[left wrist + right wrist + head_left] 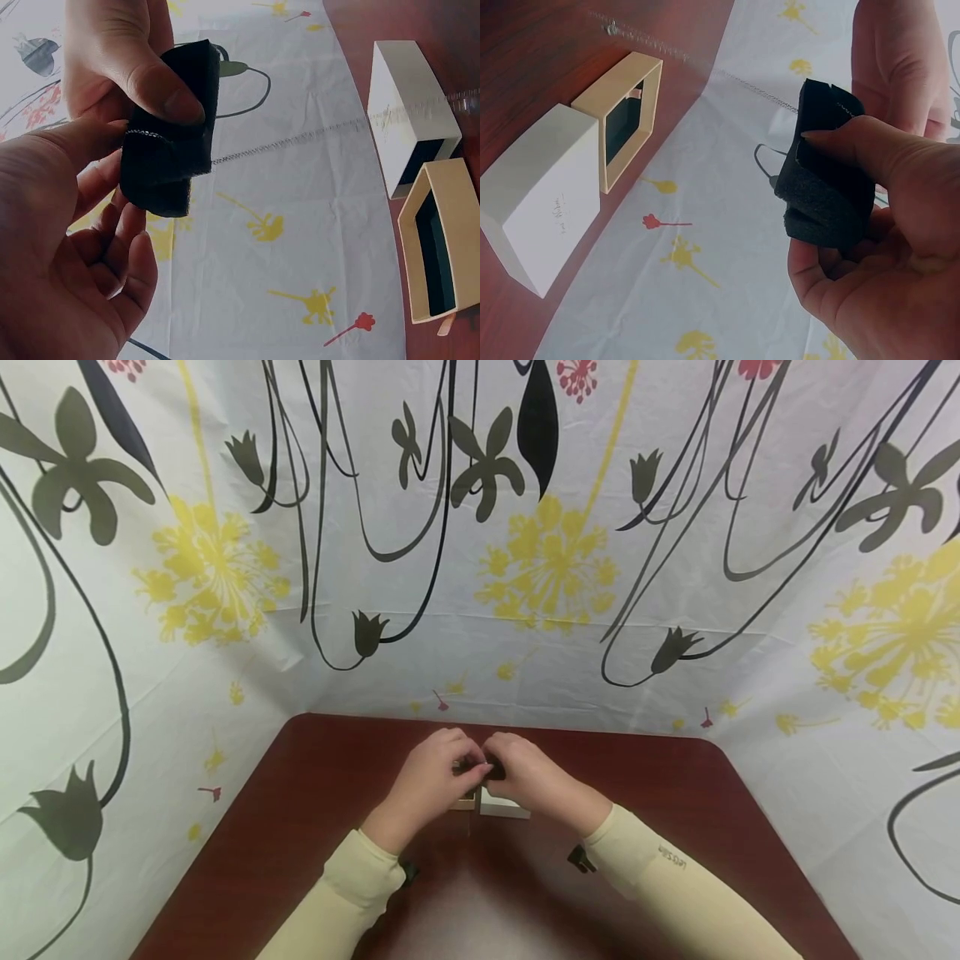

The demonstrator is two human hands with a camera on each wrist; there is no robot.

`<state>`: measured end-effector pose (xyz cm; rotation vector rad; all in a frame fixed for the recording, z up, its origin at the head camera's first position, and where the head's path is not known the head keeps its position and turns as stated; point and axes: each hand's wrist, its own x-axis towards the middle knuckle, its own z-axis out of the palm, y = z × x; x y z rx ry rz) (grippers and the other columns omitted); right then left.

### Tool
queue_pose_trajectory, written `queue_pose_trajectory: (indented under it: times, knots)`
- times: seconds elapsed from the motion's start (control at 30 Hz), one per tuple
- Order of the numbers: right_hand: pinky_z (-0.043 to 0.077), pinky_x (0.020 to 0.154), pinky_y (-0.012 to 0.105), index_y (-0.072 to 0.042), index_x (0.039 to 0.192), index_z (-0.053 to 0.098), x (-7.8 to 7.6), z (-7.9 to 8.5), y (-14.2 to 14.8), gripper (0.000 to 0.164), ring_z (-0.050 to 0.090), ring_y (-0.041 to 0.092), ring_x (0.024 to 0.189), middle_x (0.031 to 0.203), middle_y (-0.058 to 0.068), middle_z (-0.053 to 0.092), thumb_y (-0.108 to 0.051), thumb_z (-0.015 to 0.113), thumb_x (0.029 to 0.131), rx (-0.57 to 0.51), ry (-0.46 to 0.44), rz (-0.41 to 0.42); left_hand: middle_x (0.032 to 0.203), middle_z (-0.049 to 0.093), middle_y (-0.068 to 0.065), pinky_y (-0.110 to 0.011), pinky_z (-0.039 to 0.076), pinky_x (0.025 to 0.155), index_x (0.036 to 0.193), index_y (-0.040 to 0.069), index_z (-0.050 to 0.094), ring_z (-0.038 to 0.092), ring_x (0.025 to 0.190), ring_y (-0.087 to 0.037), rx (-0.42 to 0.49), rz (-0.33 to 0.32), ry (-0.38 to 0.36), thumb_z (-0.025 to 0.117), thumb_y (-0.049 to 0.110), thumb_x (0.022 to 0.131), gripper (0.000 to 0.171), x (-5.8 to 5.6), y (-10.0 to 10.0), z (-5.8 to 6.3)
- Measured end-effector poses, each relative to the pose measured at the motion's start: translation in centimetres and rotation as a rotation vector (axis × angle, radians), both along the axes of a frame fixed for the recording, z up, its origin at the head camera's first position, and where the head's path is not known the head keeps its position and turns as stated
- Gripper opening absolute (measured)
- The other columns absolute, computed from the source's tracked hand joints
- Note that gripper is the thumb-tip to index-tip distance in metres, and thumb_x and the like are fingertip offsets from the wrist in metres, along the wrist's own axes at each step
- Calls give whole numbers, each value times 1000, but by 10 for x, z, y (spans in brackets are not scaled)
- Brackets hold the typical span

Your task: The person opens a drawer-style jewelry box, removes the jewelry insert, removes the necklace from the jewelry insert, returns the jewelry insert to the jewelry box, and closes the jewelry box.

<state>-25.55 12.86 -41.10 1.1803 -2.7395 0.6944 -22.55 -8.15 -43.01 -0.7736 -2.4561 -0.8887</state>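
Observation:
In the head view both hands meet over the far part of the table. My right hand grips a black foam jewelry pad, its thumb pressed flat on the face in the left wrist view. The pad is bent, with a fold along its grey side in the right wrist view. A thin silver chain crosses the pad and hangs down from it. At the pad's edge my left hand pinches the chain between thumb and finger, other fingers curled. Small bright bits show near the chain's low end.
Below the hands, a tan open box with a dark inside and a small ribbon tab stands on the dark red table. Beside it is a white box lid with small writing. Patterned cloth walls the table's back and sides.

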Motion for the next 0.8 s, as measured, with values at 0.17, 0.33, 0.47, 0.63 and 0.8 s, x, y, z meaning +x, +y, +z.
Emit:
queue_pose_trajectory:
  times: [0.17, 0.33, 0.47, 0.63, 0.8]
  knots:
    - [52, 75, 34, -12, 107, 71, 0, 0, 1, 26, 57, 15, 89, 100, -3, 63, -3, 88, 90, 2, -8, -8, 97, 72, 8, -31, 59, 80, 101, 18, 79, 65, 90, -11, -13, 5, 82, 86, 19, 99, 7, -2, -1, -1]
    - [52, 76, 34, -12, 107, 71, -1, -1, 2, 26, 57, 15, 89, 100, -4, 63, -4, 89, 90, 4, -20, -15, 95, 74, 7, -30, 59, 77, 102, 17, 80, 65, 86, -11, -61, -8, 144, 88, 16, 98, 9, -5, -2, -3]
    - [52, 75, 33, -11, 107, 71, 0, -1, 2, 26, 57, 15, 89, 99, -4, 63, -4, 89, 90, 6, -19, -15, 94, 75, 6, -30, 58, 76, 102, 16, 80, 64, 85, -11, -69, -9, 159, 88, 16, 97, 9, -5, -2, -4]
    - [53, 75, 34, -9, 107, 71, 0, -1, 3, 26, 59, 19, 89, 98, -3, 63, -4, 89, 90, 2, -14, -15, 95, 75, 5, -30, 59, 76, 103, 16, 80, 65, 85, -11, -47, -14, 158, 88, 12, 97, 10, -4, -2, -4]
    - [51, 74, 33, -12, 106, 70, -1, -2, 3, 26, 56, 15, 87, 98, -5, 61, -5, 89, 90, 10, -5, -22, 102, 77, 4, -30, 61, 81, 109, 15, 81, 69, 92, -12, -36, -35, 160, 88, 9, 96, 16, -4, -2, -2]
